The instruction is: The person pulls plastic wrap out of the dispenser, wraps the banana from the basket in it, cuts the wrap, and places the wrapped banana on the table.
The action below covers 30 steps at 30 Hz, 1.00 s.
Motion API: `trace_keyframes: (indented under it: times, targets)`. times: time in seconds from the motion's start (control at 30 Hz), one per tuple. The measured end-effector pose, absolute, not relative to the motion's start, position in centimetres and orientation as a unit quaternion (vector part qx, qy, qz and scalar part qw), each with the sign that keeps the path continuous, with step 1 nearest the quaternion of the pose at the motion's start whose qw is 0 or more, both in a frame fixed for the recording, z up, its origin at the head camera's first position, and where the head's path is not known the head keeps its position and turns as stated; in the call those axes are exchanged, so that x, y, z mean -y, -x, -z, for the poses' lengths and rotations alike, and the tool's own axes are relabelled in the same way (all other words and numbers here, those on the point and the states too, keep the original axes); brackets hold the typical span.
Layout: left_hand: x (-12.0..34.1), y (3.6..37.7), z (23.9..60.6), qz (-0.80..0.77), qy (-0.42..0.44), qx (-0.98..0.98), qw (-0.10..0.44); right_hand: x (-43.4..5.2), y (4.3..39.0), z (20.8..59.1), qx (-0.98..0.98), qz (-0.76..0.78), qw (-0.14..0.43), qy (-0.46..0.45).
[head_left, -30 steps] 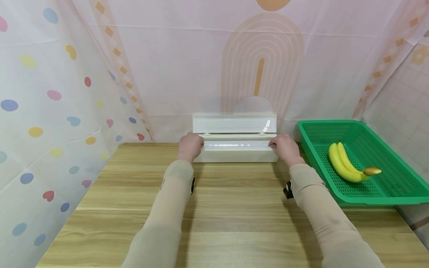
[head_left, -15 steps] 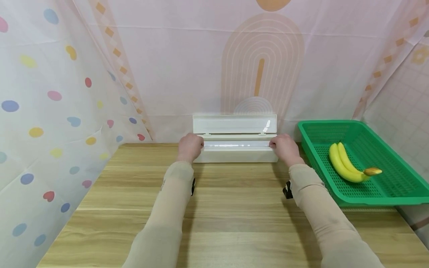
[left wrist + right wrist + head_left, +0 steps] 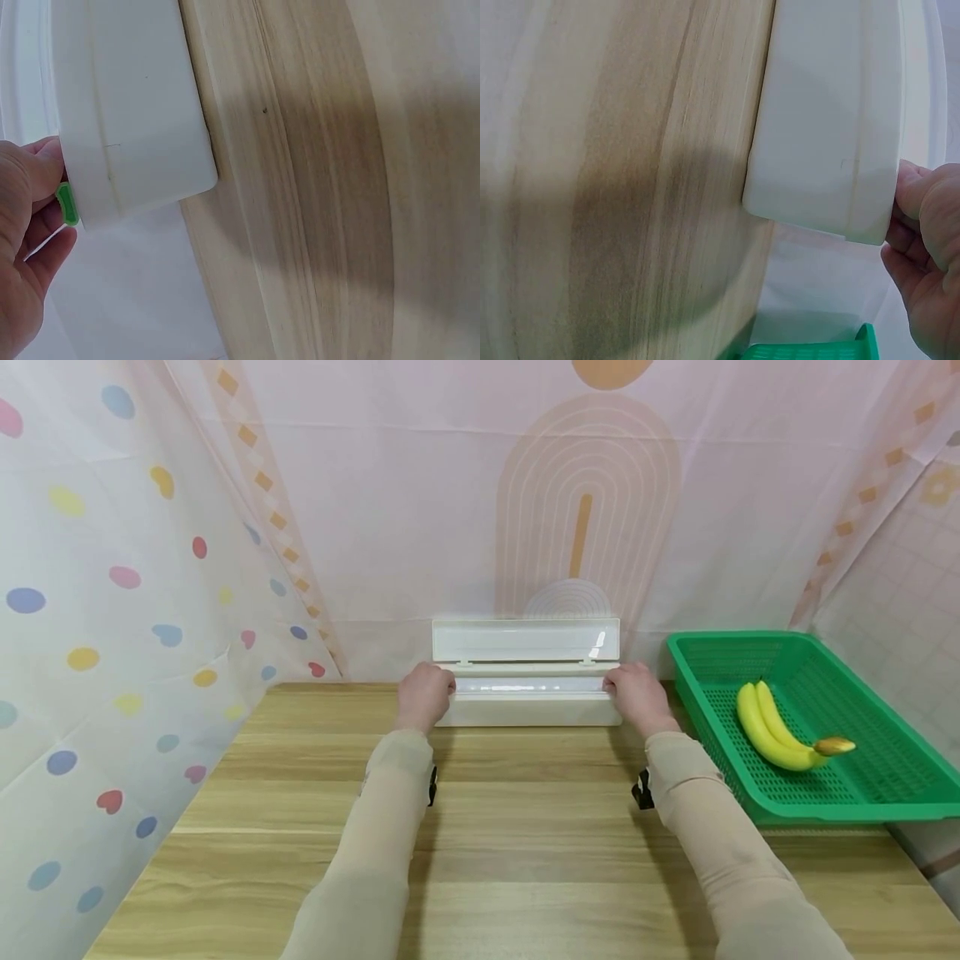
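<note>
A long white cling film box (image 3: 528, 711) stands at the back of the table with its lid (image 3: 527, 640) raised. Between the hands, a shiny clear strip of cling film (image 3: 528, 686) runs along its opening. The left hand (image 3: 424, 695) is at the left end, fingers curled, seeming to pinch the film at the box's top edge. In the left wrist view a small green piece (image 3: 67, 204) sits by those fingers. At the other end, the right hand (image 3: 640, 697) has thumb and fingers curled likewise at the top edge. The fingertips are partly hidden.
A green basket (image 3: 832, 812) stands on the right of the table with yellow bananas (image 3: 772, 731) in it. Behind the box hangs a patterned cloth (image 3: 390, 527). The wooden table (image 3: 525, 835) stretches out in front of the box.
Both hands stay at the box's ends, with barely any movement. The whole head view has shifted down slightly.
</note>
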State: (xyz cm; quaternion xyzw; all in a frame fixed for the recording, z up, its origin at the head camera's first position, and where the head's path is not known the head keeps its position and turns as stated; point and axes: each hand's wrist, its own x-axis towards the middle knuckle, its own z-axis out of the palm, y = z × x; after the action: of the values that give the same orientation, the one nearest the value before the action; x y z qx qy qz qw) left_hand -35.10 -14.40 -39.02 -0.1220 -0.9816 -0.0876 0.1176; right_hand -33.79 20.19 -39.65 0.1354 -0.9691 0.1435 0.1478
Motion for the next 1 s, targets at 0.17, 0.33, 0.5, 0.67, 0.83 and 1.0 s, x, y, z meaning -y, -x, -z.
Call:
trace_keyframes:
  times: [0.17, 0.33, 0.5, 0.67, 0.83, 1.0]
  targets:
    - [14.46, 35.07, 39.29, 0.085, 0.118, 0.982, 0.12, -20.12, 33.66, 39.77, 0.969, -0.147, 0.145, -0.135]
    - [14.38, 35.11, 39.26, 0.085, 0.114, 0.982, 0.121, -20.04, 33.33, 39.61, 0.967, -0.159, 0.152, -0.132]
    - [14.2, 35.07, 39.21, 0.086, 0.11, 0.982, 0.124, -19.98, 33.17, 39.59, 0.963, -0.162, 0.166, -0.135]
    - [14.14, 35.06, 39.31, 0.087, 0.106, 0.983, 0.126, -20.07, 33.51, 39.87, 0.966, -0.167, 0.153, -0.126]
    - [14.09, 35.0, 39.33, 0.089, 0.1, 0.984, 0.119, -20.11, 33.59, 39.93, 0.969, -0.166, 0.139, -0.116]
    - [14.04, 34.92, 39.26, 0.086, 0.094, 0.985, 0.116, -20.14, 33.64, 40.0, 0.968, -0.167, 0.146, -0.116]
